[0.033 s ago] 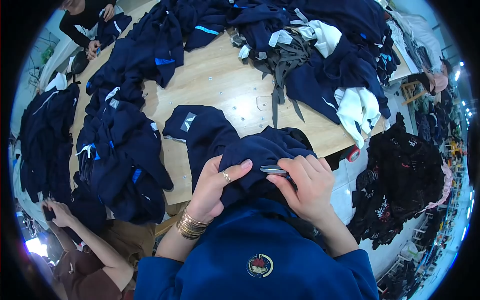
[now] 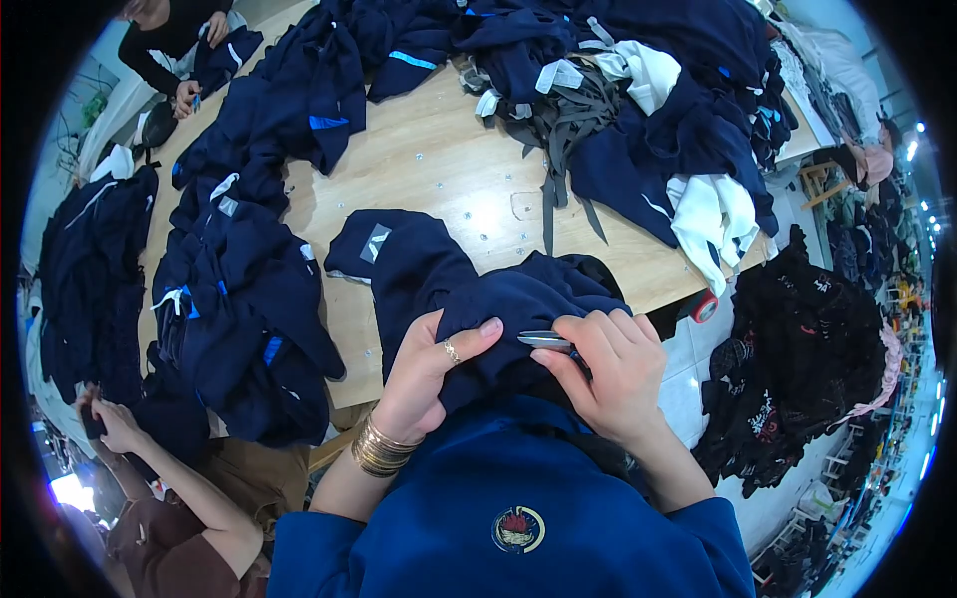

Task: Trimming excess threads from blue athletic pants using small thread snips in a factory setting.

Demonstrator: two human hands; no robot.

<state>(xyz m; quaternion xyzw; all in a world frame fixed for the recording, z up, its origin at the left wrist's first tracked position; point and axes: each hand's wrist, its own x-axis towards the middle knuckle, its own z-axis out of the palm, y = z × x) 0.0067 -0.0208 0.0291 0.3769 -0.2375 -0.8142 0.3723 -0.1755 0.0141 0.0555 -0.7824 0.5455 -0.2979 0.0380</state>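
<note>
Navy garments [image 2: 249,289] and grey straps [image 2: 573,125] crowd the table [image 2: 399,169] around the held garment [image 2: 498,294], which lies over the near edge, its long axis slanting away leftward. The left hand [image 2: 429,364] pinches its cloth; the right hand [image 2: 613,369] grips snips [image 2: 539,340] pointing left.

Head-worn fisheye, so you're looking steeply down from the near edge of the table [image 2: 389,169], pretty close in, facing its far edge.
</note>
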